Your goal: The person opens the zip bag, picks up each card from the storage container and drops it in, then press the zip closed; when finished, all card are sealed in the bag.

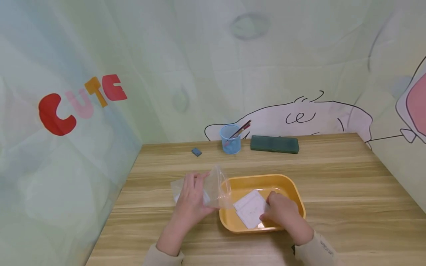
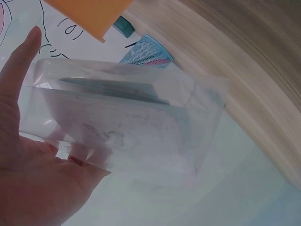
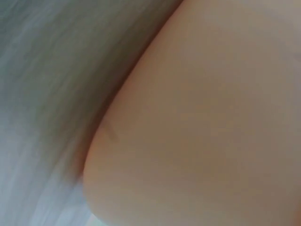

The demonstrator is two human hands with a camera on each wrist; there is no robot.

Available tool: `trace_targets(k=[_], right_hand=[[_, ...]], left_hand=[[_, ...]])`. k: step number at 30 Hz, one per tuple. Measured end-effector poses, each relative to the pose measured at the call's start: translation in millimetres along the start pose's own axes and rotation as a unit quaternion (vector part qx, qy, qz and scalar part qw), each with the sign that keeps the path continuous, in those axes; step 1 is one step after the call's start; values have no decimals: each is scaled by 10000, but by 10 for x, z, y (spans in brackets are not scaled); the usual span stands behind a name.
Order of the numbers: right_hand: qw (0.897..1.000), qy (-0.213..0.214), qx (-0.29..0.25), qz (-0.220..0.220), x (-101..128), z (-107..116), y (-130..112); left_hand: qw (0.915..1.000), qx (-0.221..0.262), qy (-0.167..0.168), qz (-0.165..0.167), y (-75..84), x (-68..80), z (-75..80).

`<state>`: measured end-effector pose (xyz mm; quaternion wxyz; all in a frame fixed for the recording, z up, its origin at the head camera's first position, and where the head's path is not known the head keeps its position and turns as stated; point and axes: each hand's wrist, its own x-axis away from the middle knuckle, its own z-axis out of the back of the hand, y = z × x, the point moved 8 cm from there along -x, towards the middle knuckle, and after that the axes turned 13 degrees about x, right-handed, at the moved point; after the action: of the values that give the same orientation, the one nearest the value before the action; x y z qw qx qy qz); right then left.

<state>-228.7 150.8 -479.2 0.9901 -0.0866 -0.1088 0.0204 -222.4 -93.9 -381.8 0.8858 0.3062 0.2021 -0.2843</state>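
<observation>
My left hand grips a clear plastic bag at the left end of the yellow tray. Through the film, the left wrist view shows a flat white piece with a faint pattern inside the bag. The thumb of that hand points up, off the bag. Over the right half of the tray, my right hand pinches the edge of white, flat square pieces that overlap inside it. A blurred peach-coloured surface fills most of the right wrist view and hides these fingers.
Behind the tray, a blue mesh cup holds several pens or pencils. A dark green case lies right of it, and a small dark blue block left of it. Printed curtains border the wooden table at the back and sides.
</observation>
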Motion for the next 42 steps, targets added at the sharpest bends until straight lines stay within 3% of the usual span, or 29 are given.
trace_targets(k=[11, 16, 24, 33, 42], right_hand=[[9986, -83, -519, 43, -2, -25, 58], [9941, 140, -1060, 195, -19, -1, 96], [9785, 481, -1779, 929, 24, 254, 87], [9750, 657, -1923, 903, 32, 335, 117], [9820, 536, -1699, 620, 58, 365, 163]], left_hand=[[9999, 34, -53, 149, -6, -4, 8], [9999, 41, -45, 146, 0, -5, 16], [9998, 69, -66, 175, -22, -13, 8], [9998, 73, -80, 191, -28, -18, 5], [9997, 33, -112, 237, -9, -17, 10]])
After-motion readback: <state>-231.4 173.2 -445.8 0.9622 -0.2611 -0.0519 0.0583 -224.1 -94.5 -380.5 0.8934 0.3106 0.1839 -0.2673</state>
